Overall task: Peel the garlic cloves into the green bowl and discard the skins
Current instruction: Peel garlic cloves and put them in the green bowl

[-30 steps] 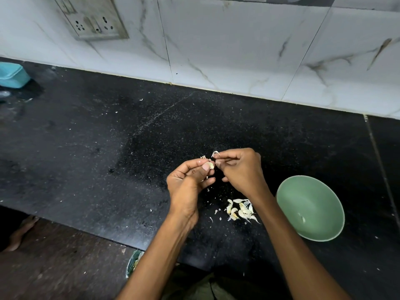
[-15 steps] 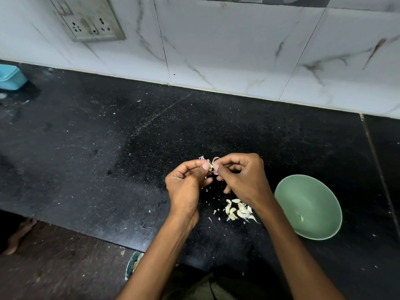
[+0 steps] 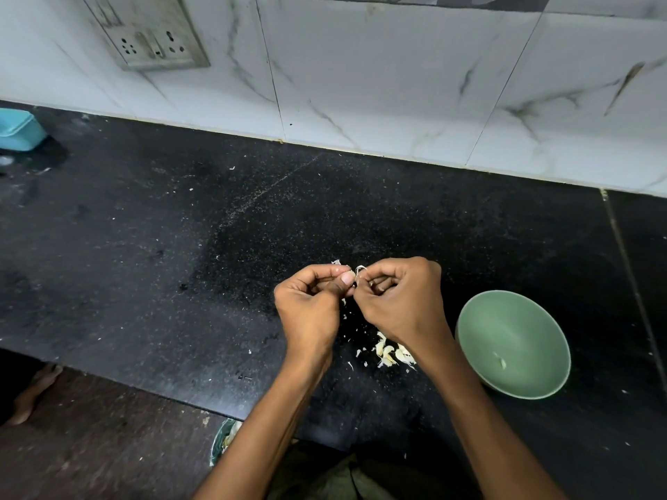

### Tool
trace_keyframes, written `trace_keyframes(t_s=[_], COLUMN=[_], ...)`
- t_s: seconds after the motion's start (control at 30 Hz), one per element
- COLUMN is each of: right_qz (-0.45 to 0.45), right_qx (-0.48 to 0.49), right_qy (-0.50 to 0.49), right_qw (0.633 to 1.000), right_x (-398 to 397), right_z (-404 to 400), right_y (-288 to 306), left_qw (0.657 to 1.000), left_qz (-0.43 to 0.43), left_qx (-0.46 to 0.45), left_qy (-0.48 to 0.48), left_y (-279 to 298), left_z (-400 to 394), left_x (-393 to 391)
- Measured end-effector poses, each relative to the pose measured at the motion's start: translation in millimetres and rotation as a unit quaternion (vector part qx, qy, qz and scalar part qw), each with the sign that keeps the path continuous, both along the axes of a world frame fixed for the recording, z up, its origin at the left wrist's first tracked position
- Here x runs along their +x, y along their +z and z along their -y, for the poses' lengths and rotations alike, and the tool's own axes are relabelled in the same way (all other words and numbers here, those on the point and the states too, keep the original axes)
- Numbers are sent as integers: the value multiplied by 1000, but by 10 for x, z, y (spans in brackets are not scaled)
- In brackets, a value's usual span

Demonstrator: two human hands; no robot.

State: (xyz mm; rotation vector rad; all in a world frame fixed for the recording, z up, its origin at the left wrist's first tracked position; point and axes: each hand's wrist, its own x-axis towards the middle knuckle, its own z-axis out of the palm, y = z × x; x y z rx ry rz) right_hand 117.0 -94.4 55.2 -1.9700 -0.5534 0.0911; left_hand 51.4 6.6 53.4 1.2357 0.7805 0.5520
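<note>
Two hands close together in the middle of the frame, a bit right of center, above the black tabletop point(image 3: 180, 247). Left hand point(image 3: 306, 304) curled up, thumb and fingers pinching a small garlic clove point(image 3: 348, 279), mostly hidden by the fingers. Right hand point(image 3: 400, 301) curled too, fingertips pinching a thin curl of white skin point(image 3: 361, 270) sticking up right at the clove. Fingertips of both hands touching at the clove.

Below the hands, toward the lower middle of the frame, a little pile of garlic pieces point(image 3: 391, 353) on the tabletop, partly hidden under the right wrist. Hard to tell skins from cloves in that pile. Tiny white flakes scattered around it.

Green bowl point(image 3: 469, 333) at the lower right of the frame, on the tabletop, just beside the right forearm. One small pale bit point(image 3: 502, 362) lying inside, near the bottom.

Blue box point(image 3: 20, 133) at the far left edge, on the tabletop. White marble wall tiles point(image 3: 397, 84) across the top of the frame, with a grey socket plate point(image 3: 148, 34) at the upper left. Small bin point(image 3: 220, 442) with a green rim at the bottom, under the tabletop edge, half hidden by the left arm. Brown floor point(image 3: 90, 445) at the lower left.
</note>
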Motion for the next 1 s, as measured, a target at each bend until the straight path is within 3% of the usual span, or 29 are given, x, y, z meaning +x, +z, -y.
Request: trace_keyframes(t_s=[0.37, 0.77, 1.0], right_qz=[34, -73, -91], right_qx=[-43, 16, 43], right_qy=[54, 63, 51], right_qw=[997, 995, 994], right_x=[88, 170, 179], right_z=[82, 167, 170], right_y=[14, 18, -38], left_qw=[994, 980, 979], left_qz=[-33, -14, -13], left_qx=[11, -125, -117], left_qy=[-100, -155, -164], left_y=[-6, -13, -10], left_z=[-106, -180, -190], left_x=[-26, -33, -48])
